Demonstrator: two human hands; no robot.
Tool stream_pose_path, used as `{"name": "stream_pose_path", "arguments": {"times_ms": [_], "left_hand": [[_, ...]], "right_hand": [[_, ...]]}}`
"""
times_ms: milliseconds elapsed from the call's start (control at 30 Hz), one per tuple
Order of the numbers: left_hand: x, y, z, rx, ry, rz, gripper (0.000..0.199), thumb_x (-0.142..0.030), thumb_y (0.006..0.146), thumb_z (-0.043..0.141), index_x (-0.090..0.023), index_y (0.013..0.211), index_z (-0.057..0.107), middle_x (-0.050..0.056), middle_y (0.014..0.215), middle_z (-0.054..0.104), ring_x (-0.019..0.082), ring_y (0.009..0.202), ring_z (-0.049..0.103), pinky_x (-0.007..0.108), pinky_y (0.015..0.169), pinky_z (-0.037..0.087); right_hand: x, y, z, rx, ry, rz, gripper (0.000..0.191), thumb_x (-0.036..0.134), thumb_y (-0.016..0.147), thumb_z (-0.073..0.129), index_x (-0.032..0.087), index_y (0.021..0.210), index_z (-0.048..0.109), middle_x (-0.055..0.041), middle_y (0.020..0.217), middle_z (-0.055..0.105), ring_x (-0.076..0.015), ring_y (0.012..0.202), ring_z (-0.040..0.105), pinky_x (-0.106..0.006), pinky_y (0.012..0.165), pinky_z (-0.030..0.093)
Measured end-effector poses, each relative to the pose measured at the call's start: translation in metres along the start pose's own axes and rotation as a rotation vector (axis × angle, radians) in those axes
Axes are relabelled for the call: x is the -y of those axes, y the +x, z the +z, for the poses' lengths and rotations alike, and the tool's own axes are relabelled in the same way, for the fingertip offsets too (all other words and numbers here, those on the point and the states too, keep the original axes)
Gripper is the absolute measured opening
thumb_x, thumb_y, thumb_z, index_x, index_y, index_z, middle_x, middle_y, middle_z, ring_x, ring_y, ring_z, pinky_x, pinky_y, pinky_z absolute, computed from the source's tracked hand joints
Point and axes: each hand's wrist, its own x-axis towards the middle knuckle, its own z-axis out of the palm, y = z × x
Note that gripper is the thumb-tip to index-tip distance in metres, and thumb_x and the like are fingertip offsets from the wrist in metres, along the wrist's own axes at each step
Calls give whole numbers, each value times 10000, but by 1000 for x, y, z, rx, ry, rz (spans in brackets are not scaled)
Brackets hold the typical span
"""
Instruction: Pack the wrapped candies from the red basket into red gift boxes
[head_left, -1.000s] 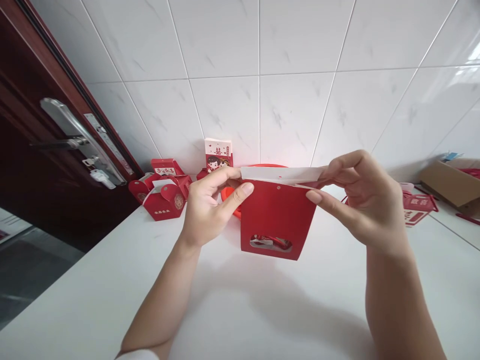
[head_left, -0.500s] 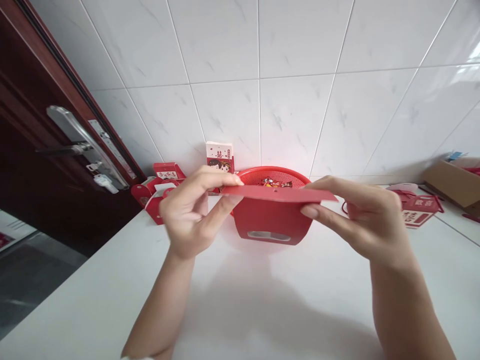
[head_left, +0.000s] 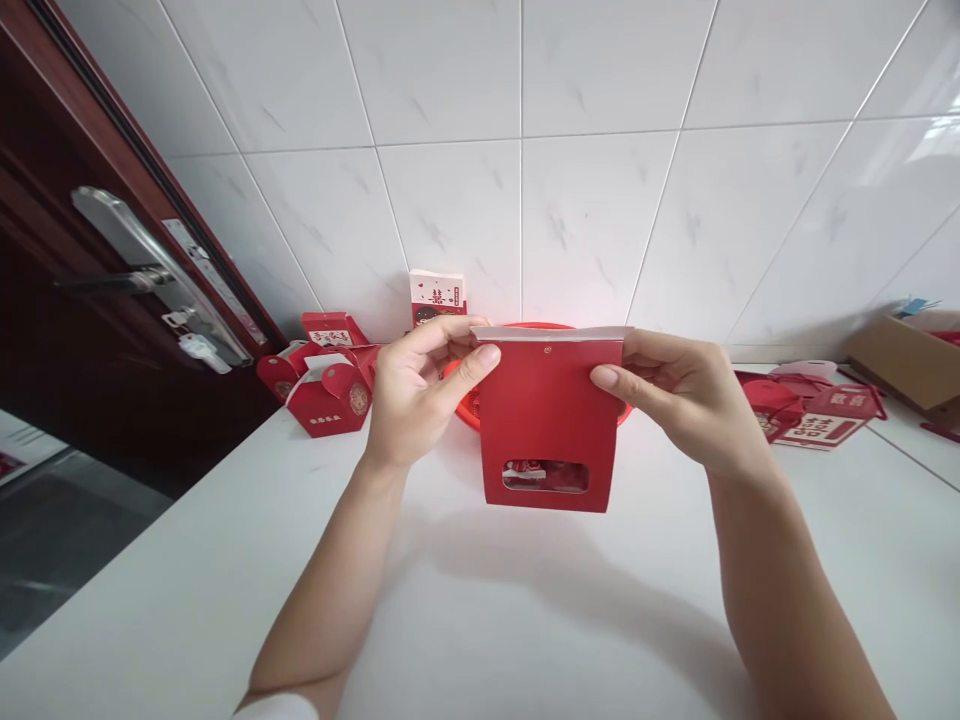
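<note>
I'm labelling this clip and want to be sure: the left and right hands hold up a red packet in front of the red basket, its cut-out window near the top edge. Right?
Not quite: the head view shows the window near the bottom edge. The left hand and right hand do hold up the red packet in front of the red basket.

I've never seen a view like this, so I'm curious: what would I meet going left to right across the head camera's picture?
Metal door handle → small red box → left hand → red paper packet → right hand → red-and-white box → brown cardboard box.
</note>
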Motion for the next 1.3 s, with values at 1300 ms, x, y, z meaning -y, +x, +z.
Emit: {"name": "stream_pose_path", "arguments": {"times_ms": [1300], "left_hand": [[8,3,1,304,-105,-236,355,-438,875,744,-199,1138,730,92,1050,771,250,953,732,339,812,616]], "right_hand": [[-17,10,0,65,174,170,332,501,857,757,174,859,695,-37,765,682,-135,592,587,-245,480,467]]}}
